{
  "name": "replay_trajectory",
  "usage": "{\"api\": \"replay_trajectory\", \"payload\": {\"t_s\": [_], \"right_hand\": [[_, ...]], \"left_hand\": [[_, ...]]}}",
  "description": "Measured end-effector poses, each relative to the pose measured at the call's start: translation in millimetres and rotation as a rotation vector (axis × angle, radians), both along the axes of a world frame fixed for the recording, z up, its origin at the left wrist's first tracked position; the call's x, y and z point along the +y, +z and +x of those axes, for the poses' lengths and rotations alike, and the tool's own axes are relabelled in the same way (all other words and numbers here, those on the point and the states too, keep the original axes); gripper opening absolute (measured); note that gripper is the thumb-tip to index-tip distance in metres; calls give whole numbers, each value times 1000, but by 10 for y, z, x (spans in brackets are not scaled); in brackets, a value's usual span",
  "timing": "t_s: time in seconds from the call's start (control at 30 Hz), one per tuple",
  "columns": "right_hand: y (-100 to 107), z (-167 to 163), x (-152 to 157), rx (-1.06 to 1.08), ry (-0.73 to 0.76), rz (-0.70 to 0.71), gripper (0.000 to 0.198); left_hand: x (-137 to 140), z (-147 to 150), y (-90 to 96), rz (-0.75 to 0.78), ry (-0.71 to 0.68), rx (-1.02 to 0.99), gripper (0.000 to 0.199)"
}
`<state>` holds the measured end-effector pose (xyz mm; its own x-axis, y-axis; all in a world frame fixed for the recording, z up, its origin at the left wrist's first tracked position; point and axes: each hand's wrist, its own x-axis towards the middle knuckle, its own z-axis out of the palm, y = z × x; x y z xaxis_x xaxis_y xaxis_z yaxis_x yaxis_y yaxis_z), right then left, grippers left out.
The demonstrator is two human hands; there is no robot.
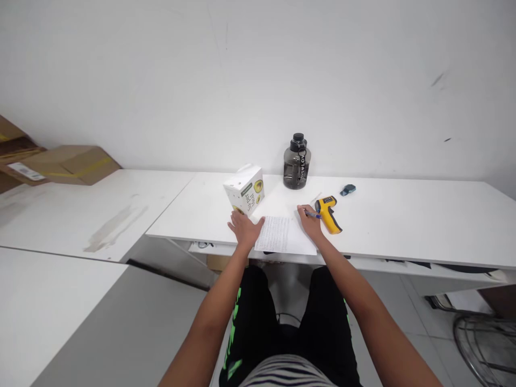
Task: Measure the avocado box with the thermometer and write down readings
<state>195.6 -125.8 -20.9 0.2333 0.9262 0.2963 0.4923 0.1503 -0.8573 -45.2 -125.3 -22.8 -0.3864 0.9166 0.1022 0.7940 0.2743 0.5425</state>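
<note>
A sheet of paper (278, 235) lies at the front edge of the white desk, its left part covered with handwriting. My right hand (310, 221) rests on the sheet's right side, fingers closed around a blue pen (313, 214). My left hand (245, 228) lies flat at the sheet's left edge with thumb and fingers spread. Just beyond it stands a white box (246, 189) printed with avocados and the words "Super Meal". Beside my right hand lies a yellow and black infrared thermometer (329, 214).
A dark translucent water jug (296, 162) stands near the wall. A small dark blue object (348, 189) lies to its right. Cardboard boxes (74, 163) sit on the far-left table. An open drawer or shelf (363, 263) runs under the desk edge, and a metal-framed rack (484, 344) is at lower right.
</note>
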Motion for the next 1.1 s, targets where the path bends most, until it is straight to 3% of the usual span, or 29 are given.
{"api": "replay_trajectory", "payload": {"t_s": [0.13,0.33,0.67,0.8,0.93,1.1], "right_hand": [[-88,-2,33,-92,38,81,42],[-114,-9,93,-166,29,-53,46],[12,-50,56,-211,40,-184,47],[76,-59,5,-164,44,-147,55],[144,41,-153,-306,-111,-1,50],[231,307,-302,-606,-359,-212,45]], "left_hand": [[-13,-6,4,32,4,-21,118],[-21,-6,0,62,-8,-17,114],[-51,-4,67,34,-8,-47,116],[-36,-22,82,50,18,-92,113],[-27,-38,125,49,6,-139,105],[-23,-42,148,59,7,-138,102]]}}
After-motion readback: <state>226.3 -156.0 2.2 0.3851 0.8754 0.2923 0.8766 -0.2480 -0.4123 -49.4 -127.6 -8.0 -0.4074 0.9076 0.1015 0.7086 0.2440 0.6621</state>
